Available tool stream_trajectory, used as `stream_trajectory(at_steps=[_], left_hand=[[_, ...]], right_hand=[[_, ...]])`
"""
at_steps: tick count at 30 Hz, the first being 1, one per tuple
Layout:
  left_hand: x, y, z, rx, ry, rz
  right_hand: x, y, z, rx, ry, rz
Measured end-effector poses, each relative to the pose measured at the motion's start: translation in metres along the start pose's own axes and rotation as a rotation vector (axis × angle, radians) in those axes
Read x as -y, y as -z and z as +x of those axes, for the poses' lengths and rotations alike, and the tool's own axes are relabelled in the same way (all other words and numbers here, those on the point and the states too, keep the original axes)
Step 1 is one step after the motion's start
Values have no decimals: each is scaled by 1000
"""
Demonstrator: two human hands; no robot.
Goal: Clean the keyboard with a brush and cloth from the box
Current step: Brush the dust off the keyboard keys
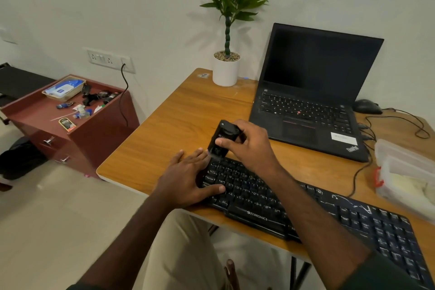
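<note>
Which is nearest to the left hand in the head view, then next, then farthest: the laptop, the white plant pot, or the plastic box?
From the left hand:
1. White plant pot, at the table's back edge.
2. Laptop, back right; close to the pot's rank.
3. Plastic box, far right.

Under the hands a desk [188, 110] of wood-grain laminate with a soft sheen is seen. The keyboard [306, 209] touched by the left hand [188, 176] is of matt black plastic (scuffed white at its right end). A black plastic brush [222, 140], slightly glossy, is gripped by the right hand [249, 146]. Right of the hands, a box [400, 160] of cloudy translucent plastic is set.
</note>
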State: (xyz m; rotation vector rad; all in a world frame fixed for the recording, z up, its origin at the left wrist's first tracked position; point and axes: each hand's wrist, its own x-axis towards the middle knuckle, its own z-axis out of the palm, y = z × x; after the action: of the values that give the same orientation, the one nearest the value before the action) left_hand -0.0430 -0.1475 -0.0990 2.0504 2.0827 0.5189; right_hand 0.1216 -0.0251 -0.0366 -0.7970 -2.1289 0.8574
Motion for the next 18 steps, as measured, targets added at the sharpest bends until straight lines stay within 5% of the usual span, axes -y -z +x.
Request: stream_trajectory(at_steps=[6,18], left_hand=[[1,0,0,3,3,-1],[-2,1,-2,-4,-28,-11]], right_hand=[[-8,39,2,140,-91,-149],[-2,12,-7,-4,-3,-5]])
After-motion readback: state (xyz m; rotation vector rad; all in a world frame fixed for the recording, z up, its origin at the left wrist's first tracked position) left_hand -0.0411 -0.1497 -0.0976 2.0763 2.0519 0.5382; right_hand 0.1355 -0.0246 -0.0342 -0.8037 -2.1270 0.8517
